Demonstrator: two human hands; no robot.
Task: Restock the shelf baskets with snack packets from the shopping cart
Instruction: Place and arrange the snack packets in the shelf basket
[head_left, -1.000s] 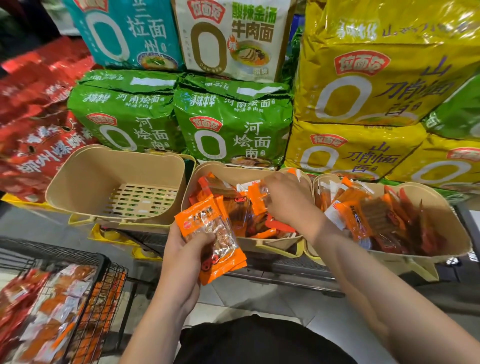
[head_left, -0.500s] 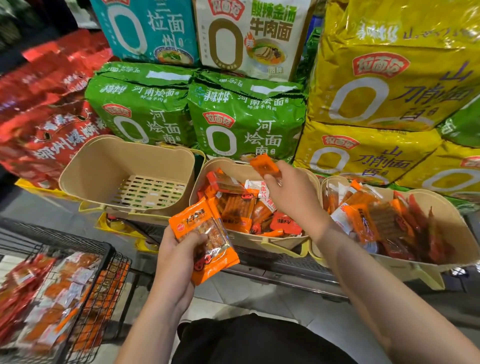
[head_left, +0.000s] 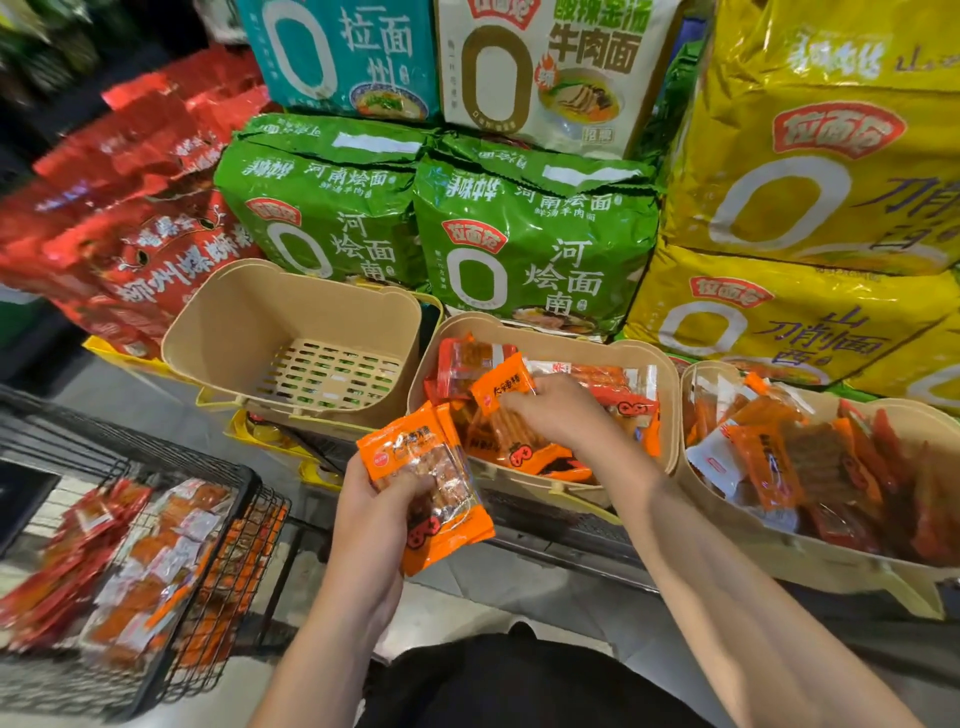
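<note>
Three beige baskets line the shelf edge. The left basket (head_left: 244, 332) is bare inside, the middle basket (head_left: 667, 374) holds several orange snack packets, and the right basket (head_left: 748, 540) is well filled. My left hand (head_left: 374, 499) grips a small stack of orange packets (head_left: 431, 483) in front of the middle basket. My right hand (head_left: 558, 410) pinches a single orange packet (head_left: 501, 387) just above the middle basket's contents. A black wire shopping cart (head_left: 244, 499) at the lower left holds many more packets (head_left: 130, 561).
Large noodle bags are stacked behind the baskets: green (head_left: 524, 244), yellow (head_left: 810, 171), red (head_left: 130, 218), teal and white above. The grey shelf ledge (head_left: 561, 535) runs under the baskets. My dark clothing fills the bottom middle.
My right hand has drawn back toward the left with one orange packet, from the middle basket's far rim to over its contents. The left hand keeps its stack; the view shifted slightly.
</note>
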